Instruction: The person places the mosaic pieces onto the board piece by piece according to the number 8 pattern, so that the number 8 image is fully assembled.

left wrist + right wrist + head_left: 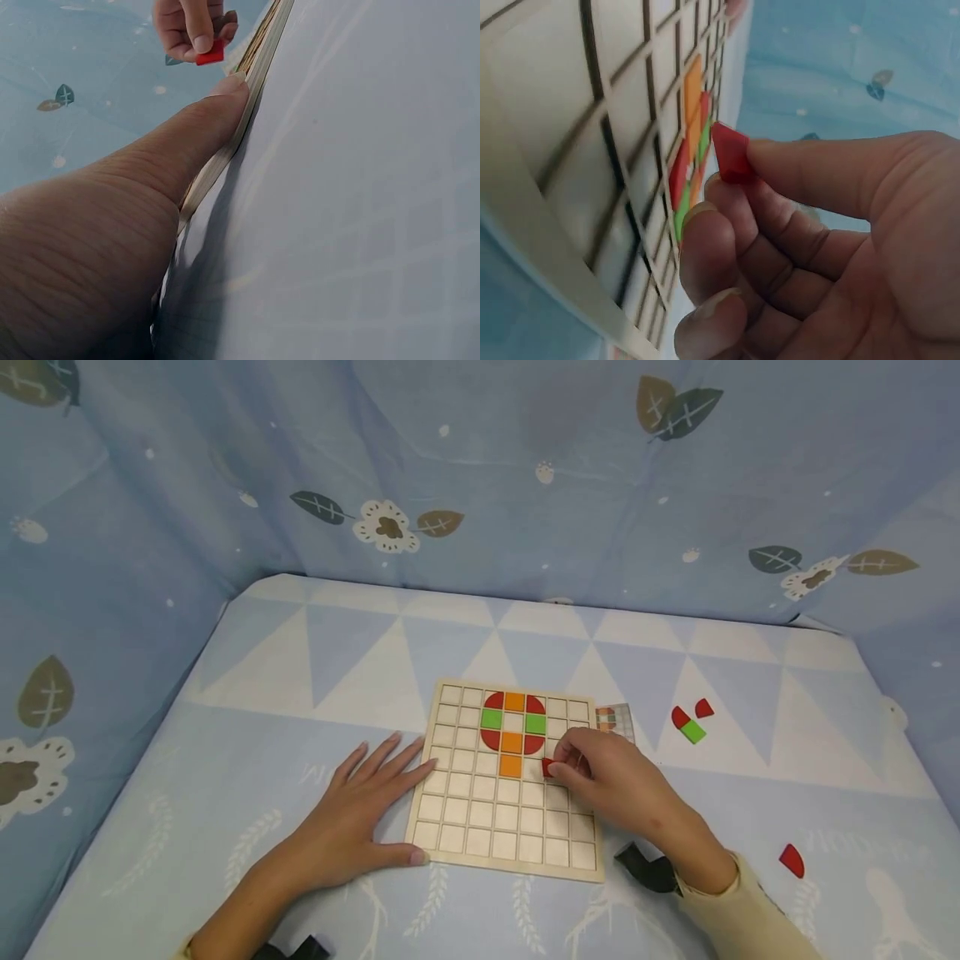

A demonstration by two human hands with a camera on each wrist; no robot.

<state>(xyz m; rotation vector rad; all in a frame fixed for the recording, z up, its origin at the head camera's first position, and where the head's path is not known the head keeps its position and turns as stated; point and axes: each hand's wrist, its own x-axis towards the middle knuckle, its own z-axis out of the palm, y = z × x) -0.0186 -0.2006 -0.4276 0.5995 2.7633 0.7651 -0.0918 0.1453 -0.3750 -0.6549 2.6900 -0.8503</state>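
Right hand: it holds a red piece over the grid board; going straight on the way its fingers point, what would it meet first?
Probably the orange tile just left of the red piece that the right hand pinches, on the wooden board. Its height above the board is unclear.

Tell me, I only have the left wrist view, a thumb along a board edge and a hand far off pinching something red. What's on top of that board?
Observer: The wooden grid board carries a pattern near its far edge: red quarter-round tiles, two green squares and three orange squares.
Operator: Where is that red piece compared with the pattern?
Observer: The right hand pinches the red piece just right of the lowest orange square.
Operator: Any spare pieces left?
Observer: Yes, on the cloth right of the board: two red pieces with a green one, and a lone red piece nearer the person.
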